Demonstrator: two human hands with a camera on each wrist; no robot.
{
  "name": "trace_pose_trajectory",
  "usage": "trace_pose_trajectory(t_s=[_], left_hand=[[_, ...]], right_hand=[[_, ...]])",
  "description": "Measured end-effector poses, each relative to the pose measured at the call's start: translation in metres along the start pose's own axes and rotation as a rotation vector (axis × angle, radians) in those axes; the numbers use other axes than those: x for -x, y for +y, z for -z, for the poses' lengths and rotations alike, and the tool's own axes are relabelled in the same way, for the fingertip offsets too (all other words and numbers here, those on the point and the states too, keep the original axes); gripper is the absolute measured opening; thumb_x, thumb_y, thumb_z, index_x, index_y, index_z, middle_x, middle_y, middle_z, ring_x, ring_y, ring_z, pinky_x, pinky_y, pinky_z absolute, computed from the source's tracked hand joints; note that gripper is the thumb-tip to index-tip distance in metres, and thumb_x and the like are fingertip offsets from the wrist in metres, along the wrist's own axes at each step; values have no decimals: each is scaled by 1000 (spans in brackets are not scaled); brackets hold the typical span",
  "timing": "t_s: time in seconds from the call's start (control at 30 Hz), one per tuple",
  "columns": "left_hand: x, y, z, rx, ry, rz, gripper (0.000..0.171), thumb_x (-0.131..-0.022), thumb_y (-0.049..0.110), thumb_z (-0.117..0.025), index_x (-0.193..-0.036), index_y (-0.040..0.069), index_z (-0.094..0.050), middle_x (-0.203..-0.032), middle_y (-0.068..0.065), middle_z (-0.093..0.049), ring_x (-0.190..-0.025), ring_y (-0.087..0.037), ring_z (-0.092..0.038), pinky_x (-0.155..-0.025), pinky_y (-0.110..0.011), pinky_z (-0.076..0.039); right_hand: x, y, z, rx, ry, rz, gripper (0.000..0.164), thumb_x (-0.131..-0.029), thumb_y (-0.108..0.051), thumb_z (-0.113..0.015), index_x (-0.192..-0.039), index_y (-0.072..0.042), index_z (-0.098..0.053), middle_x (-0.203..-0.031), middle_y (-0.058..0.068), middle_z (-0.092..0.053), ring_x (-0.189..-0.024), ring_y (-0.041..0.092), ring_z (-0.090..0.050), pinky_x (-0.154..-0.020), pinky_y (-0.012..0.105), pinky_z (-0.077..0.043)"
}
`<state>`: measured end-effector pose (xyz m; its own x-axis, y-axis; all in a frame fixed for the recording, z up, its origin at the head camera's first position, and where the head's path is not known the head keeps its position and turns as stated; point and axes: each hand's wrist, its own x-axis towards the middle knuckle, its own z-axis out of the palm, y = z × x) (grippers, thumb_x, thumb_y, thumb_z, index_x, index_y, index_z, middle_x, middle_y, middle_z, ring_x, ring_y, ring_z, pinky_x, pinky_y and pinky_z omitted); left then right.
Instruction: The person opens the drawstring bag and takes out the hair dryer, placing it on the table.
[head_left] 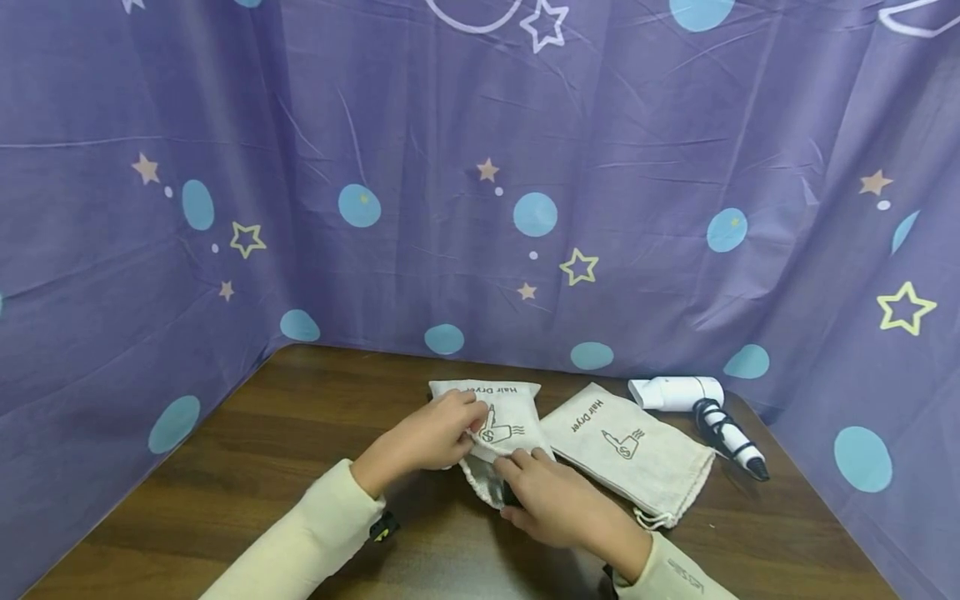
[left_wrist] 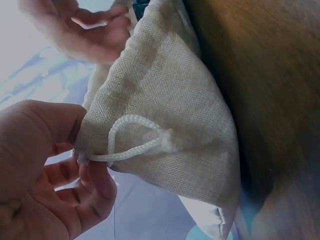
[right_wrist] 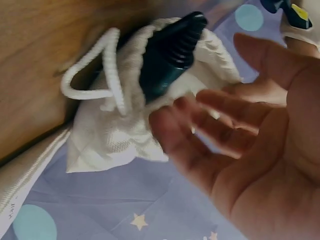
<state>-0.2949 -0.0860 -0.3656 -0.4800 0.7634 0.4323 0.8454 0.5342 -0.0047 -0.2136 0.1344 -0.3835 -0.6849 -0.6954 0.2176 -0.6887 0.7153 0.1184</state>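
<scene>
A cream cloth drawstring bag point(head_left: 522, 404) printed "Hair Dryer" lies at the middle of the table. My left hand point(head_left: 442, 429) pinches one side of its mouth between thumb and fingers, close to the white drawstring point(left_wrist: 145, 148). At the other side of the mouth is my right hand point(head_left: 558, 500), its fingers loosely bent and its thumb apart from them. Its fingertips are at the cloth edge; whether they touch is unclear. From the bag's opening pokes a dark handle end with a ridged tip point(right_wrist: 172, 57); the cloth hides the rest.
A second bag point(head_left: 645, 454) with the same print lies flat to the right. Beyond it, near the table's right edge, rests a white hair dryer point(head_left: 678, 393) with black cord wrapped round its handle. A purple curtain point(head_left: 450, 250) hangs behind the wooden table point(head_left: 322, 400).
</scene>
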Motion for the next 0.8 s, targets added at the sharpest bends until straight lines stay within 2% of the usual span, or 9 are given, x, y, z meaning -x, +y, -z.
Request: trace_pose_trajectory(t_s=[0.1,0.2,0.3,0.4,0.5,0.6,0.7,0.8], left_hand=[[0,0,1,26,-19,-2,22,-77,2,-70,-85,14,-53,-81,3,-48,-73,-13,-44,-66,-28,-40],[1,-1,2,67,-62,-22,16,-89,17,-72,-97,13,-59,-91,2,-56,-81,-11,-49,-72,-28,-45],[3,-5,2,70,-95,-18,25,-98,37,-67,-107,13,-62,-101,2,-61,-89,-12,-52,-77,-30,-48],[5,-14,-3,5,-86,16,34,-102,47,-58,-110,15,-64,-106,2,-61,-94,-14,-54,-79,-34,-50],[5,-28,-12,-91,-59,57,35,-103,48,-55,-113,16,-64,-110,1,-61,-98,-18,-55,-82,-38,-51],[4,-44,-22,-156,-54,101,35,-102,46,-57,-117,14,-63,-113,-2,-61,-100,-23,-56,-84,-41,-51],[1,-58,-29,-165,-73,155,35,-101,43,-60,-119,13,-63,-114,-4,-59,-100,-25,-55,-83,-43,-51],[-2,-69,-34,-116,-97,213,36,-101,41,-60,-122,12,-62,-116,-5,-57,-103,-27,-54,-83,-45,-51]], right_hand=[[-1,1,-4,-11,30,-87,48,-89,-37,-77,-123,-9,-60,-109,6,-63,-90,25,-60,-71,39,-54],[-2,1,-7,-35,24,-168,45,-89,-39,-77,-117,-8,-61,-103,8,-62,-83,28,-60,-65,41,-53],[-4,-1,-10,-66,9,-222,46,-89,-43,-77,-113,-7,-61,-97,9,-59,-78,29,-59,-64,42,-51],[-7,-3,-12,-81,-3,-247,52,-87,-46,-77,-115,-6,-60,-95,10,-58,-77,30,-60,-65,44,-51],[-9,-5,-13,-91,-18,-265,56,-85,-48,-79,-116,-5,-59,-96,11,-59,-78,32,-62,-66,45,-52],[-9,-7,-14,-95,-27,-287,57,-83,-48,-81,-113,-6,-57,-95,12,-60,-79,33,-62,-65,46,-53],[-11,-8,-15,-94,-29,-299,56,-82,-48,-82,-110,-7,-56,-95,12,-61,-80,34,-63,-64,46,-53],[-14,-10,-16,-89,-34,-300,57,-83,-48,-82,-112,-6,-55,-95,14,-62,-82,34,-65,-65,46,-54]])
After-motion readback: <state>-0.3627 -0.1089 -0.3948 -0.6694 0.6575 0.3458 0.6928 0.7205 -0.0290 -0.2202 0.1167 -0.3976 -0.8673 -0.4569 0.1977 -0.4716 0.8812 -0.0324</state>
